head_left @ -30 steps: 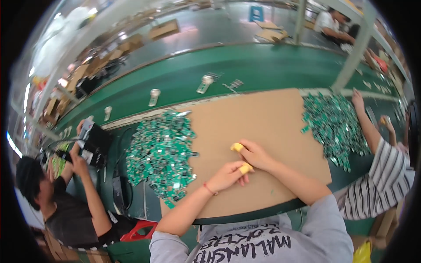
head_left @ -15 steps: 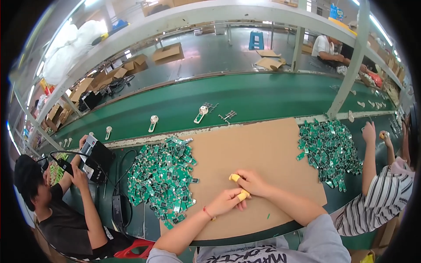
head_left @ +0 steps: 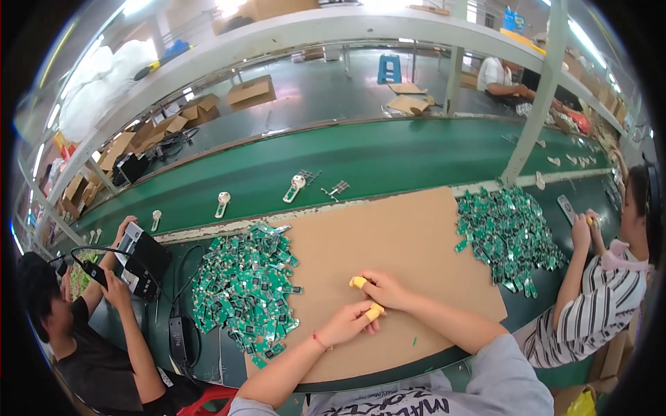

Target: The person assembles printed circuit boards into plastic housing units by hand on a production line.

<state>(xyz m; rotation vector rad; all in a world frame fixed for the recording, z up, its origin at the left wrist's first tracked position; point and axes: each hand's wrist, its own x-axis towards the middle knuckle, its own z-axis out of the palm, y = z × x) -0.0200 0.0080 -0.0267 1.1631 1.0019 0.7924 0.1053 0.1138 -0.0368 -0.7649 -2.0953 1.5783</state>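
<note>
My left hand [head_left: 343,324] rests low over a sheet of brown cardboard [head_left: 374,236], its fingers curled in and a yellow finger cot [head_left: 374,311] on one digit. Just right of it and slightly farther off is my right hand [head_left: 388,290], also curled, wearing another yellow finger cot [head_left: 358,282]. The hands are close together; whatever the fingers hold, if anything, is hidden. Left of the cardboard lies a heap of small green circuit boards [head_left: 243,284]. A second heap of circuit boards [head_left: 510,236] lies to the right.
Beyond the cardboard runs a green conveyor belt [head_left: 388,156] with white casings [head_left: 222,204] and small grey metal parts [head_left: 338,188]. A post [head_left: 538,104] stands at the right. Co-workers sit on both sides; a black box device [head_left: 147,256] is at left. A tiny green sliver [head_left: 415,341] lies near me.
The whole view has shifted a little, so things sit farther left. My hands keep nearly the same pose. The right-hand co-worker's hands have come together lower down.
</note>
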